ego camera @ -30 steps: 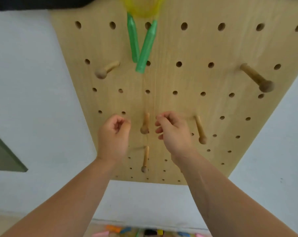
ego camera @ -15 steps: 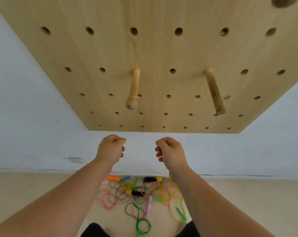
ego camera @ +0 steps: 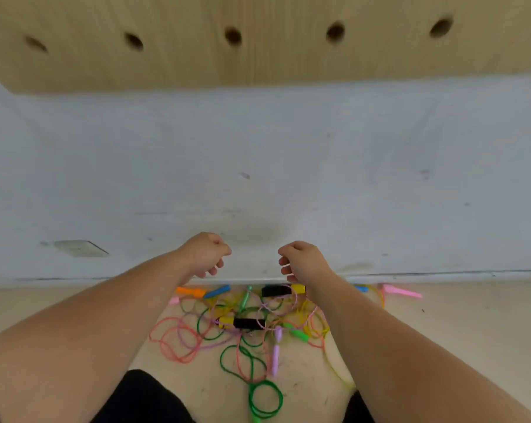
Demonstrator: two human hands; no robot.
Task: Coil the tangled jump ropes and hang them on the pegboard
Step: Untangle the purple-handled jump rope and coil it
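A tangle of jump ropes (ego camera: 246,325) in green, pink, orange, yellow and purple lies on the floor against the wall. Among it are a black-and-yellow handle (ego camera: 243,323), another one (ego camera: 281,290), an orange handle (ego camera: 191,290) and a blue handle (ego camera: 217,291). A green rope (ego camera: 265,401) lies looped nearest to me. The wooden pegboard (ego camera: 258,62) shows only its lowest row of holes at the top edge. My left hand (ego camera: 204,254) and my right hand (ego camera: 304,261) hang in the air above the tangle, fingers loosely curled, holding nothing.
A pale wall (ego camera: 258,178) fills the middle of the view and meets the beige floor (ego camera: 75,306) just behind the ropes. A pink handle (ego camera: 401,291) lies apart at the right by the wall. My black-clothed legs (ego camera: 142,398) frame the bottom edge.
The view has tilted down from the pegboard to the floor. Both hands dropped away from the pegs and now hover over the rope tangle, still holding nothing.
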